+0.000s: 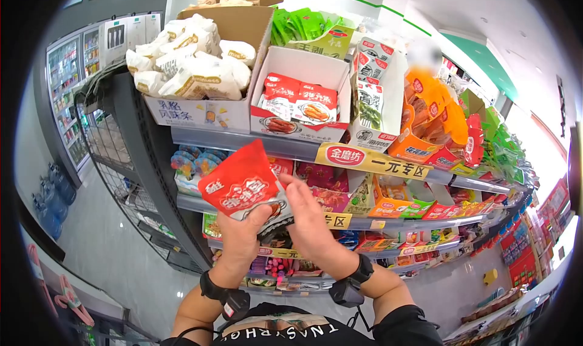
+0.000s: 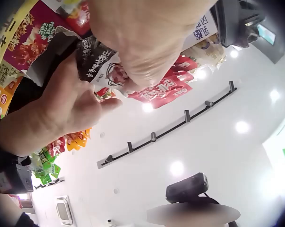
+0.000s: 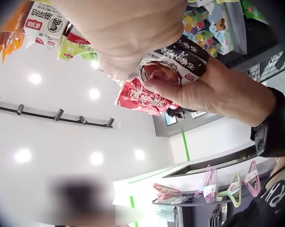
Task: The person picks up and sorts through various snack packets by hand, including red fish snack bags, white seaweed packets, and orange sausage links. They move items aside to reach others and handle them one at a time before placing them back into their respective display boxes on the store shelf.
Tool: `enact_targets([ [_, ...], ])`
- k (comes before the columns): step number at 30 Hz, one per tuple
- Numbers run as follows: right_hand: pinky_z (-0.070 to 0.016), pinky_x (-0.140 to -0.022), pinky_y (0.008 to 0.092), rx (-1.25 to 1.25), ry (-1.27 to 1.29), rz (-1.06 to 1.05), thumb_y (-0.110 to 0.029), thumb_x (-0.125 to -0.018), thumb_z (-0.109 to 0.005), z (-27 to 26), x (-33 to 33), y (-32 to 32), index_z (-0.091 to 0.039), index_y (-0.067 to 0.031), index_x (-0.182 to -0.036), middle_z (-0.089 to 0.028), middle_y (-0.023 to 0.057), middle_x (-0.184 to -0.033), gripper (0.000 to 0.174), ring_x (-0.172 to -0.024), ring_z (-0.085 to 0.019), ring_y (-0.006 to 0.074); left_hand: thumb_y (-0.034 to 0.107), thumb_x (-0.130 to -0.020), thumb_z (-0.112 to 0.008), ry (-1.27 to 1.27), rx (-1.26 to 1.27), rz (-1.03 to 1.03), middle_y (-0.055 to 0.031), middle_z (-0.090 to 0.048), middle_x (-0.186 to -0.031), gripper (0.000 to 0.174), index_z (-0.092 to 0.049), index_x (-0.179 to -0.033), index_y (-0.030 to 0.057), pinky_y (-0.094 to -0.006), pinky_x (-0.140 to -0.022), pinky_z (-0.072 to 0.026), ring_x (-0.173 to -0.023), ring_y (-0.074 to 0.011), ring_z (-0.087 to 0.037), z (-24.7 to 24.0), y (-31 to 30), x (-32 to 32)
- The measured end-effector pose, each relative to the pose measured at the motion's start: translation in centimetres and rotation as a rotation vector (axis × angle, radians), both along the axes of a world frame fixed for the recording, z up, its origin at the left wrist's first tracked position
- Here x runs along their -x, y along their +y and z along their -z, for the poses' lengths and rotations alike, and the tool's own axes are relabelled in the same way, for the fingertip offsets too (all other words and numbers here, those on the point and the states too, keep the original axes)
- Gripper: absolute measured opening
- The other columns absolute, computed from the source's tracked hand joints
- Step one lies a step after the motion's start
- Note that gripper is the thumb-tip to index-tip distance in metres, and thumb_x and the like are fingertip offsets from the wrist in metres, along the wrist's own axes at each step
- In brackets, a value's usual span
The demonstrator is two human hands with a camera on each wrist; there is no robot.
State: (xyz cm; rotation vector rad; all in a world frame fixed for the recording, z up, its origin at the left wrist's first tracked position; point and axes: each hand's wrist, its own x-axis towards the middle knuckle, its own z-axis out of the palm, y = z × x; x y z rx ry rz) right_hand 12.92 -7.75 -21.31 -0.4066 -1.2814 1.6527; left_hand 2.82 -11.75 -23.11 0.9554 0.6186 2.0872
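Note:
A small stack of snack packets is in my left hand (image 1: 240,239), a red packet (image 1: 246,185) on top and black ones (image 1: 276,227) under it. The left thumb lies across the front. My right hand (image 1: 310,221) touches the stack's right side with its fingers extended and thumb apart. In the right wrist view the left hand (image 3: 204,97) pinches the black packets (image 3: 192,56), beside the red packet (image 3: 144,97). The left wrist view shows the right hand (image 2: 69,104) by a black packet (image 2: 93,59). The left fingers behind the stack are mostly hidden.
Behind the hands, an open box (image 1: 264,118) on the top shelf holds red packets (image 1: 316,103). White-wrapped snacks (image 1: 200,82) fill a carton to its left, orange bags (image 1: 434,106) stand to the right. Lower shelves carry more snack boxes. A wire rack (image 1: 121,157) borders the left.

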Motion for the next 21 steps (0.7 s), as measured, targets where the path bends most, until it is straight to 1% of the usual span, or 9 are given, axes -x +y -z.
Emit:
enact_targets([
  [2,-0.0381,-0.083,0.0267,-0.064,-0.07,0.09,-0.025,-0.091,-0.042,0.8,0.0,0.2,-0.041,-0.001,-0.115,-0.048,0.0074,-0.107,0.034,-0.098,-0.045,0.0117,0.005,-0.072,-0.062,0.019,0.036,-0.013,-0.0071,-0.058,-0.095,0.038,-0.048,-0.106,-0.0003,-0.0298,-0.075,-0.0473,-0.084,-0.0165,-0.058,-0.1,0.2,0.1],
  [5,-0.0394,-0.081,0.0275,-0.465,-0.324,0.142,-0.023,-0.089,-0.046,-1.2,-0.9,1.0,-0.042,-0.0009,-0.114,-0.048,0.0066,-0.102,0.034,-0.096,-0.045,0.0115,0.001,-0.071,-0.063,-0.08,0.097,0.106,-0.007,-0.058,-0.094,0.035,-0.05,-0.103,-0.0007,-0.0278,-0.073,-0.0477,-0.081,-0.0146,-0.058,-1.5,-0.2,1.3],
  [7,-0.0371,-0.086,0.0261,-0.548,-0.416,0.22,-0.016,-0.087,-0.048,-6.8,-2.2,1.2,-0.048,-0.0009,-0.11,-0.051,0.0054,-0.104,0.027,-0.096,-0.047,0.0119,0.0,-0.07,-0.062,-0.09,0.036,0.109,-0.0079,-0.058,-0.094,0.037,-0.049,-0.104,-0.0005,-0.0291,-0.072,-0.0488,-0.082,-0.0159,-0.059,-1.9,-0.4,2.4],
  [8,-0.0381,-0.083,0.0257,-0.966,-0.594,0.512,-0.012,-0.084,-0.051,-9.5,-2.9,2.1,-0.05,-0.0014,-0.107,-0.053,0.0067,-0.101,0.025,-0.094,-0.048,0.0123,0.0,-0.069,-0.062,-0.081,0.007,0.121,-0.0081,-0.058,-0.094,0.037,-0.048,-0.104,-0.0005,-0.0292,-0.072,-0.049,-0.082,-0.0162,-0.059,-1.9,-0.5,3.1],
  [9,-0.0393,-0.081,0.0263,-1.191,-0.55,0.701,-0.01,-0.08,-0.054,-11.8,-2.9,3.8,-0.052,-0.0023,-0.105,-0.054,0.0087,-0.097,0.026,-0.091,-0.05,0.0148,0.0,-0.069,-0.062,-0.073,-0.018,0.137,-0.0083,-0.058,-0.094,0.038,-0.048,-0.104,-0.0005,-0.0293,-0.072,-0.0492,-0.082,-0.0164,-0.059,-2.0,-0.6,3.3],
  [10,-0.041,-0.082,0.0286,-1.269,-0.608,0.731,-0.015,-0.079,-0.056,-13.9,-2.6,5.4,-0.052,-0.0032,-0.105,-0.055,0.0117,-0.098,0.029,-0.092,-0.052,0.0199,0.0,-0.067,-0.063,-0.069,-0.036,0.12,-0.0088,-0.058,-0.094,0.04,-0.048,-0.104,-0.0006,-0.0292,-0.072,-0.0493,-0.081,-0.0174,-0.059,-2.2,-0.8,3.3],
  [15,-0.0417,-0.085,0.0335,-1.221,-1.622,0.405,-0.045,-0.074,-0.059,-19.3,0.3,13.3,-0.05,-0.0021,-0.114,-0.053,0.0183,-0.11,0.059,-0.1,-0.052,0.0263,-0.001,-0.062,-0.067,0.159,0.074,0.253,-0.0081,-0.059,-0.092,0.046,-0.049,-0.104,-0.0003,-0.029,-0.073,-0.0486,-0.081,-0.0166,-0.059,-1.1,-1.3,4.3],
  [18,-0.0418,-0.085,0.0342,-1.079,-1.954,0.296,-0.055,-0.066,-0.062,-20.5,1.7,16.6,-0.048,-0.0015,-0.117,-0.052,0.0186,-0.112,0.075,-0.098,-0.053,0.0273,-0.004,-0.057,-0.072,0.26,0.107,0.236,-0.0067,-0.06,-0.093,0.051,-0.052,-0.103,0.0001,-0.0275,-0.073,-0.0477,-0.083,-0.0142,-0.059,-0.5,-1.6,4.9],
  [21,-0.0451,-0.079,0.0341,-0.74,-2.079,0.072,-0.057,-0.062,-0.066,-20.7,3.1,18.8,-0.048,-0.0015,-0.117,-0.053,0.0173,-0.11,0.08,-0.091,-0.056,0.0268,-0.004,-0.057,-0.071,0.215,0.125,0.226,-0.0071,-0.06,-0.093,0.05,-0.051,-0.103,-0.0003,-0.0276,-0.073,-0.0478,-0.082,-0.0145,-0.059,0.1,-2.0,5.9],
])
